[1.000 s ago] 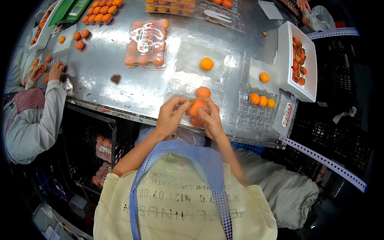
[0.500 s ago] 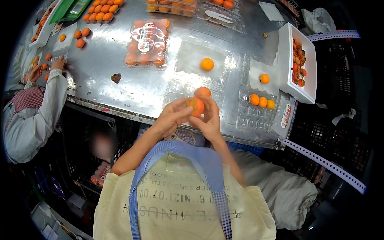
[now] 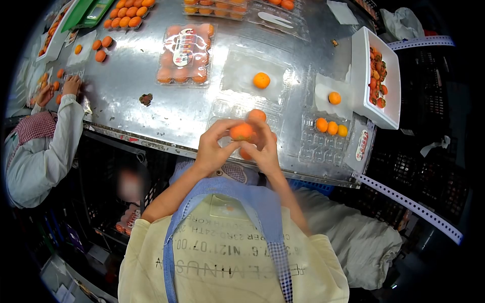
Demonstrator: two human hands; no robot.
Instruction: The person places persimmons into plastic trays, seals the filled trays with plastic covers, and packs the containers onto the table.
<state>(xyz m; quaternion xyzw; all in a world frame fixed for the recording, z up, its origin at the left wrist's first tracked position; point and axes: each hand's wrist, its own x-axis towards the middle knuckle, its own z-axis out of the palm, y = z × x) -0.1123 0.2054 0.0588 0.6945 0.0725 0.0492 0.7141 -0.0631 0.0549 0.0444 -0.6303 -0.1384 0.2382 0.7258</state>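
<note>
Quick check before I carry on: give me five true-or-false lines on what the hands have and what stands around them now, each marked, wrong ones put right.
1. One orange fruit is between the left hand and the right hand. True.
2. Every cell of the clear tray at the right is filled. False: it holds three fruits in a row, and other cells are empty.
3. The white box stands to the left of the hands. False: it is to their right.
4. The labelled pack has several fruits in it. True.
5. The left hand lies flat on the metal table. False: its fingers curl at the orange fruit.
</note>
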